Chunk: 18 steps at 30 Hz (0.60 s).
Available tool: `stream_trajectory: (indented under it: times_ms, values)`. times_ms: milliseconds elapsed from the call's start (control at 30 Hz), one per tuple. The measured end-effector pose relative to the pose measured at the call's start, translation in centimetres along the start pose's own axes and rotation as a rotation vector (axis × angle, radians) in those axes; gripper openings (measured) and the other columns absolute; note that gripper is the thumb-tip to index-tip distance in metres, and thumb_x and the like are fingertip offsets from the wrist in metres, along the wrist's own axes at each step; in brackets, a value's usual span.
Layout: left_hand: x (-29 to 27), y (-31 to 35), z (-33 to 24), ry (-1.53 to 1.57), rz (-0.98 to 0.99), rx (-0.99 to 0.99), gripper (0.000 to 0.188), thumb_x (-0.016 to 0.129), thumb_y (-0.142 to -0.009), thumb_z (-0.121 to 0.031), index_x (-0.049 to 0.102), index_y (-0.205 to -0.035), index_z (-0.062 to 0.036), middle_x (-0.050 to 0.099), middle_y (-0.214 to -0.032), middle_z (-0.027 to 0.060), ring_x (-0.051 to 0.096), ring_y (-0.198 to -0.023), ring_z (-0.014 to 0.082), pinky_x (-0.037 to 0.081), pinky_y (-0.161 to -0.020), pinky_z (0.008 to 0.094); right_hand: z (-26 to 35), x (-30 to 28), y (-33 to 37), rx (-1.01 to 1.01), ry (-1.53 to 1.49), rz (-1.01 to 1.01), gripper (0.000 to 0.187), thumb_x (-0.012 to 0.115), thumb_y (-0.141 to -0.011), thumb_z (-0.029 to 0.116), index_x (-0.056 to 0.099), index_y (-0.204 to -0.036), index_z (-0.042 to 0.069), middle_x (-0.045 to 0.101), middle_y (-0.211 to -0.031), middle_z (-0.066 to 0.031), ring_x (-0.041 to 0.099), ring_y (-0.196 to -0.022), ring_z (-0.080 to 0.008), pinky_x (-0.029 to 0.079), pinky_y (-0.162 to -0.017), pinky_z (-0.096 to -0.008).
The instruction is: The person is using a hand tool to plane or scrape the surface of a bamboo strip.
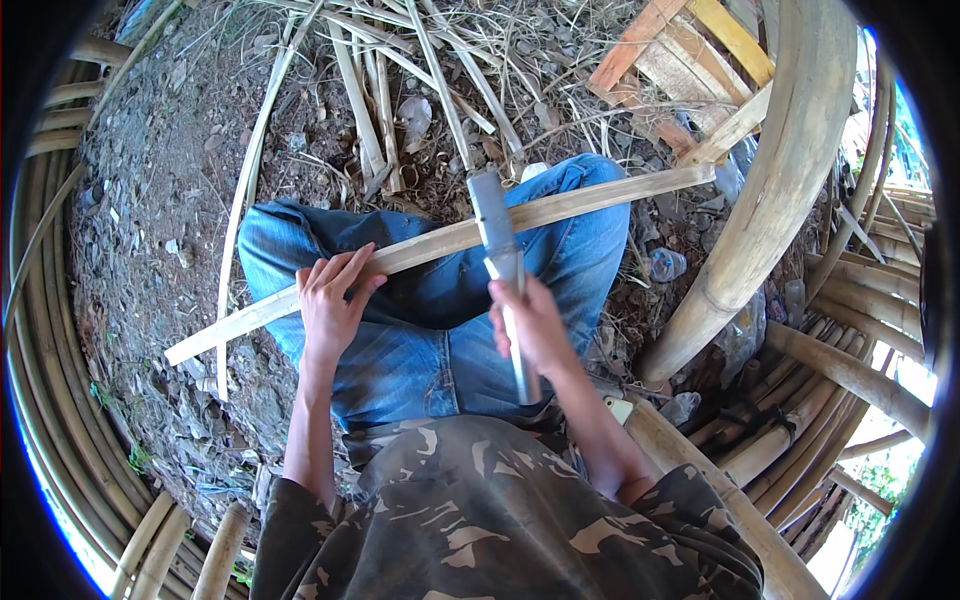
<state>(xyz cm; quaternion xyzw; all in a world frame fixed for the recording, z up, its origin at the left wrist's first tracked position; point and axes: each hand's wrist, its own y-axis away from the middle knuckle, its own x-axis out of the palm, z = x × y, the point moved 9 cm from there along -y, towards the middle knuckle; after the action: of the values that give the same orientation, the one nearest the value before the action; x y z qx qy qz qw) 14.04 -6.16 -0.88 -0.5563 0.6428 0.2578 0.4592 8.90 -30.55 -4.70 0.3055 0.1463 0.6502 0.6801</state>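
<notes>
Across my knees lies a long, pale split bamboo strip, its left end lower than its right. My left hand grips it over the left knee, fingers laid over the top and thumb alongside. In my right hand is a broad-bladed knife, held by its handle. Its grey, square-ended blade crosses over the strip just right of the middle; from this angle I cannot tell whether they touch. The handle's lower end points toward my body and is a little blurred.
Several cut bamboo strips lie on the littered soil ahead. A thick bamboo pole rises close on the right, beside a broken wooden crate. Bamboo rails curve along the left. A phone lies by my right hip.
</notes>
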Motion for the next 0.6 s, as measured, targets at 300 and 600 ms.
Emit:
stream_trajectory:
  times_ms: [300, 600]
  values:
    - [0.2, 0.0, -0.2, -0.013, 0.006, -0.022, 0.044, 0.074, -0.081, -0.031, 0.068, -0.121, -0.014, 0.069, -0.102, 0.001, 0.06, -0.086, 0.0194, 0.038, -0.08, 0.0339, -2.8, 1.4, -0.4, 0.082, 0.066, 0.153, 0.025, 0.056, -0.099, 0.029, 0.05, -0.102, 0.005, 0.051, -0.063, -0.0019, 0.05, -0.043, -0.01, 0.041, -0.038, -0.0257]
    - [0.3, 0.1, 0.1, 0.034, 0.005, -0.05, 0.045, 0.075, -0.08, -0.033, 0.067, -0.119, -0.0114, 0.07, -0.106, 0.0022, 0.061, -0.086, 0.0202, 0.039, -0.079, 0.0345, 2.4, -0.3, -0.9, -0.31, -0.002, -0.155, 0.023, 0.054, -0.1, 0.031, 0.047, -0.098, 0.009, 0.05, -0.062, -0.0009, 0.048, -0.041, -0.0102, 0.04, -0.036, -0.026]
